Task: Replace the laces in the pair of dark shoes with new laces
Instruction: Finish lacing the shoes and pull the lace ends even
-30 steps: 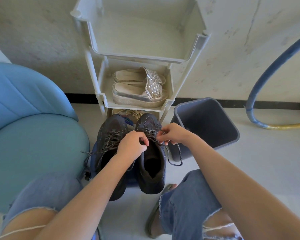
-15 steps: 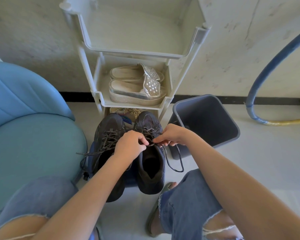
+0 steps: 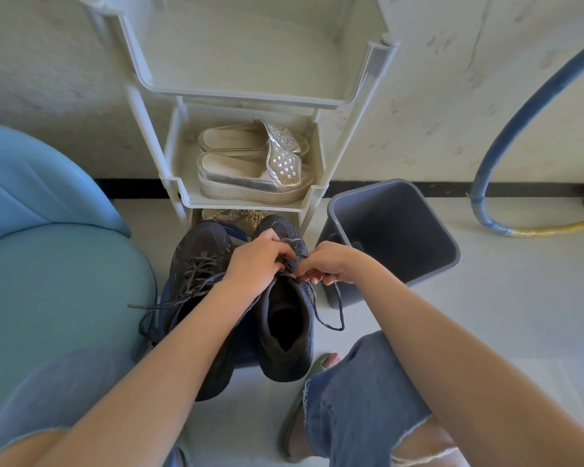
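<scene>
Two dark shoes stand side by side on a low blue stool between my knees. The left shoe [image 3: 196, 264] is laced with a dark speckled lace whose ends trail off to the left. The right shoe [image 3: 285, 332] has its opening toward me. My left hand [image 3: 255, 261] grips the lace at the right shoe's upper eyelets. Close beside it, my right hand [image 3: 327, 261] pinches the same dark lace [image 3: 338, 308], which hangs in a loop down the shoe's right side.
A white plastic rack [image 3: 250, 96] stands against the wall, with silver platform sandals [image 3: 253, 173] on its middle shelf. A grey bin [image 3: 391, 230] sits right of the shoes. A blue chair [image 3: 48, 247] fills the left. A blue hose [image 3: 506, 129] curves at the right.
Both hands have stayed at the right shoe's top eyelets, working the lace. The hanging loop on the right has swung lower and slightly longer. The view shifted a little.
</scene>
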The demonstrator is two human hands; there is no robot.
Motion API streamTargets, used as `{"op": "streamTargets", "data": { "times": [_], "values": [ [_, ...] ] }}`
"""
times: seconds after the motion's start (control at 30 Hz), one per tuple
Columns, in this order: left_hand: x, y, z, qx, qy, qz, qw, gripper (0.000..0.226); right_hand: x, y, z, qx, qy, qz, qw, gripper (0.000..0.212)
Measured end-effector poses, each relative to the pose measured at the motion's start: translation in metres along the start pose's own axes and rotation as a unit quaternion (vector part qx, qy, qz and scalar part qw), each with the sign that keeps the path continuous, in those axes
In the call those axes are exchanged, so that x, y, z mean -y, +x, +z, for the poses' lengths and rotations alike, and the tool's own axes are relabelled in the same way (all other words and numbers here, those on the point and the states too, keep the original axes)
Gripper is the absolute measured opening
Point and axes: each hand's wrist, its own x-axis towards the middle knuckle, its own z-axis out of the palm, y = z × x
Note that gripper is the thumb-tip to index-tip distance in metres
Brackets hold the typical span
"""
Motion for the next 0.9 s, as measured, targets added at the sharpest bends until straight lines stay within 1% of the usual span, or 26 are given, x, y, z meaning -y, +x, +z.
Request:
{"op": "streamTargets", "data": {
  "times": [0.17, 0.27, 0.37, 0.47, 0.53, 0.63, 0.77, 0.9],
  "values": [
    [0.001, 0.005, 0.003, 0.007, 0.071, 0.023, 0.997, 0.015, 0.0, 0.003, 0.002, -0.007, -0.016, -0.003, 1.0, 0.016],
    [0.003, 0.005, 0.008, 0.001, 0.076, 0.016, 0.997, 0.011, -0.001, 0.005, 0.002, -0.006, -0.013, -0.014, 1.0, 0.003],
    [0.004, 0.004, 0.016, -0.006, 0.039, -0.005, 0.999, 0.007, -0.004, 0.007, 0.003, -0.018, -0.003, -0.042, 0.999, 0.011],
    [0.008, 0.003, 0.022, -0.031, 0.031, -0.025, 0.999, 0.003, -0.003, 0.006, 0.004, -0.01, 0.002, -0.066, 0.998, 0.012],
    [0.01, 0.002, 0.024, -0.048, -0.001, -0.05, 0.998, 0.001, -0.001, 0.006, 0.004, -0.005, 0.014, -0.074, 0.997, 0.015],
    [0.013, 0.0, 0.026, -0.051, -0.052, -0.082, 0.994, 0.005, 0.002, 0.006, 0.008, -0.004, -0.009, -0.084, 0.996, 0.024],
    [0.015, 0.0, 0.025, -0.035, -0.072, -0.075, 0.994, 0.011, 0.001, 0.005, 0.01, 0.023, -0.002, -0.081, 0.996, 0.026],
    [0.015, 0.0, 0.022, -0.026, -0.06, -0.073, 0.995, 0.008, -0.001, 0.007, 0.012, 0.009, -0.002, -0.109, 0.994, 0.028]
  ]
}}
